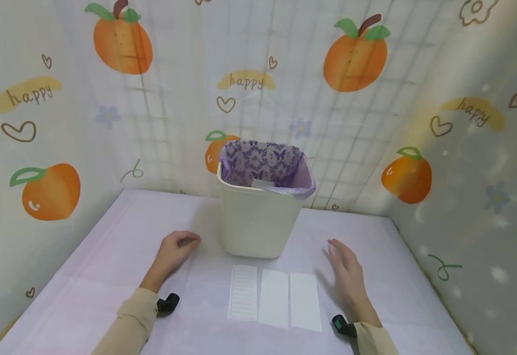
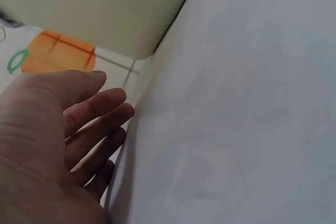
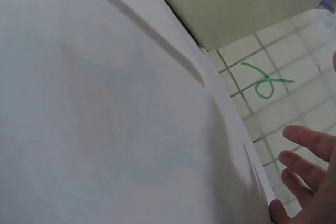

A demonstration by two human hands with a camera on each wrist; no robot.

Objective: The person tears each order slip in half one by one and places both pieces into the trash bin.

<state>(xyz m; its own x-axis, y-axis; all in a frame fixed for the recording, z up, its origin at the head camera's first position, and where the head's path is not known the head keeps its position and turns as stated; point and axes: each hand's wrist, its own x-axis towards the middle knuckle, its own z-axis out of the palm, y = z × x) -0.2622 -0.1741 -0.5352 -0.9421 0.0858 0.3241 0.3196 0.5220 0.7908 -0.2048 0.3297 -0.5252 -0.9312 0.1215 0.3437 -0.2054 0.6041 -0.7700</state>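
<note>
A cream trash bin [image 1: 258, 222] stands upright at the middle of the table, lined with a purple butterfly-patterned bag [image 1: 263, 160]. Inside it, near the front rim, a pale flat piece [image 1: 262, 184] shows; the rest of the inside is hidden. Before the bin lie three white paper strips side by side: a lined strip [image 1: 242, 293], a plain strip [image 1: 274, 298] and another plain strip [image 1: 305, 301]. Left of the bin my left hand [image 1: 175, 251] rests on the table, fingers relaxed, holding nothing. To the right, my right hand [image 1: 346, 266] is held with loosely bent fingers, touching none of these things.
A pale cloth covers the table [image 1: 187, 315]. Behind and around it hangs a white curtain [image 1: 174, 123] printed with oranges, hearts and words, with a grid showing through. Small black wrist devices sit on the left sleeve [image 1: 129, 320] and the right sleeve [image 1: 376, 340].
</note>
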